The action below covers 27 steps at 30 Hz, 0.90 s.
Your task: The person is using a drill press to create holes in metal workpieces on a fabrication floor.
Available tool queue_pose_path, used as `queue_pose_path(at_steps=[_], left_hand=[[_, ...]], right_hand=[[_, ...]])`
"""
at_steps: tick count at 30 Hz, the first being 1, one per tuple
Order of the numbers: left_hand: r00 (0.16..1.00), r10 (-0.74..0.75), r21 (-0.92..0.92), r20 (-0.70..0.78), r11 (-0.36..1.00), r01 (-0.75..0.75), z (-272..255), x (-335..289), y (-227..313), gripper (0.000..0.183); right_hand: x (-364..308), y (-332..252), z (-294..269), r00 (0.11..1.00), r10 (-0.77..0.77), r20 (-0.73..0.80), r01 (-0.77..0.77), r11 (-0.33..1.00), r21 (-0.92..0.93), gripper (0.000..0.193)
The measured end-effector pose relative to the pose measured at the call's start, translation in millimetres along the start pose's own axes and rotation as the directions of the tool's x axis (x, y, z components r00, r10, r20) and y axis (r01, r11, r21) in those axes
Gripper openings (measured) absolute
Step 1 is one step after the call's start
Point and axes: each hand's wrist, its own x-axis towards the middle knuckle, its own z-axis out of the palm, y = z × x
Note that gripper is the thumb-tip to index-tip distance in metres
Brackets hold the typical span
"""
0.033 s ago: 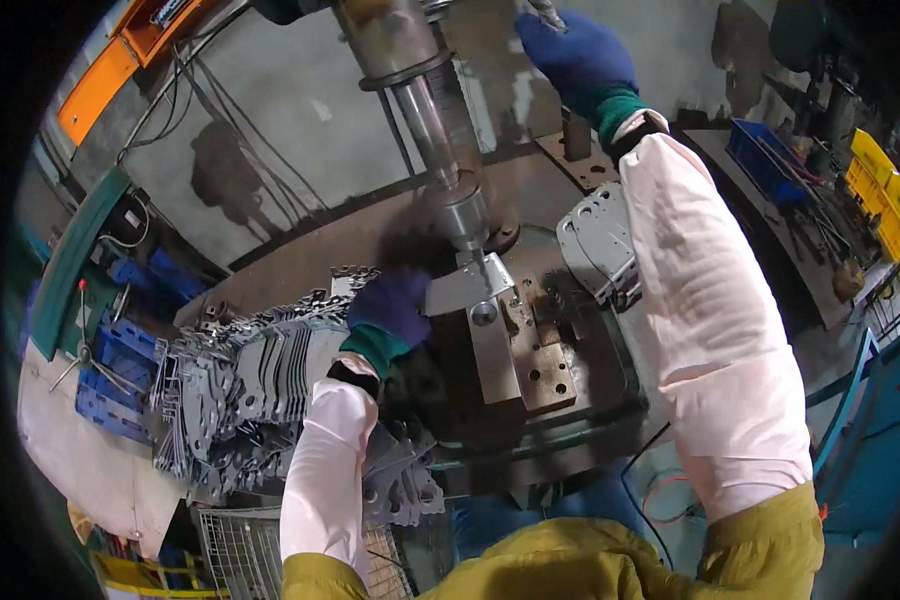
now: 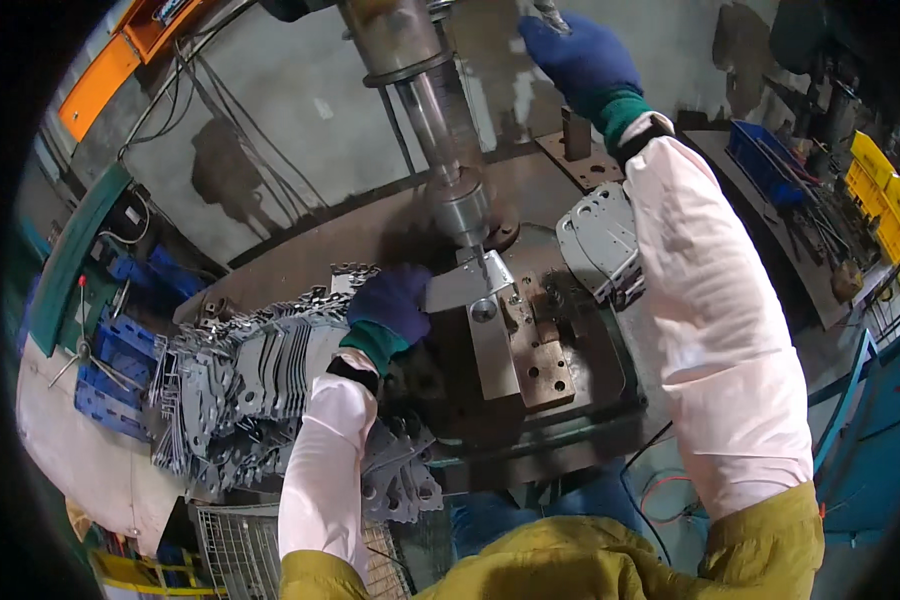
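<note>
My left hand (image 2: pixel 390 303), in a blue and green glove, grips the left end of a grey metal plate (image 2: pixel 454 289). The plate's right end lies on a steel fixture block (image 2: pixel 542 372), right beneath the drill bit (image 2: pixel 483 262). Above the bit is the chuck (image 2: pixel 463 212) of a drill press, with its shiny spindle (image 2: pixel 432 125) over it. At the upper right, my gloved right hand (image 2: pixel 582 58) is closed round a metal handle (image 2: pixel 548 14), mostly cut off by the picture's edge. Whether the bit touches the plate I cannot tell.
Many flat grey metal parts (image 2: pixel 270 370) are stacked left of the fixture. More plates (image 2: pixel 598 240) lie to its right, by my right forearm. Blue crates (image 2: pixel 118 365) stand far left; a blue bin (image 2: pixel 765 160) and a yellow bin (image 2: pixel 882 195) are at right. A wire basket (image 2: pixel 240 550) sits below.
</note>
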Motion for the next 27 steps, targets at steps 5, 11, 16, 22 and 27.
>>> queue_pose_path(at_steps=[5, 11, 16, 22, 27], left_hand=[[1.0, -0.001, 0.085, 0.0, 0.996, 0.001, -3.1, -7.8, -13.8, 0.046], [0.976, 0.137, 0.067, -0.167, 0.99, -0.128, 19.7, -4.8, -36.2, 0.051], [0.969, 0.158, 0.049, -0.191, 0.987, -0.151, 23.9, -0.7, -39.1, 0.051], [0.99, 0.109, 0.012, -0.094, 0.994, -0.108, 13.0, -1.9, -33.4, 0.04], [0.985, 0.105, 0.032, -0.138, 0.994, -0.102, 6.5, -4.4, -26.3, 0.036]], right_hand=[[-25.1, -8.3, -30.9, 0.905, 0.166, 0.392, -0.327, 0.861, 0.39, 0.055], [-29.5, -16.3, -62.5, 0.872, 0.127, 0.473, -0.304, 0.898, 0.318, 0.054], [-29.1, 0.1, -40.8, 0.915, 0.113, 0.388, -0.306, 0.82, 0.483, 0.054], [-30.3, -10.2, -37.4, 0.934, 0.096, 0.343, -0.228, 0.902, 0.368, 0.056], [-28.2, -10.7, -24.8, 0.978, 0.052, 0.201, -0.118, 0.935, 0.335, 0.051]])
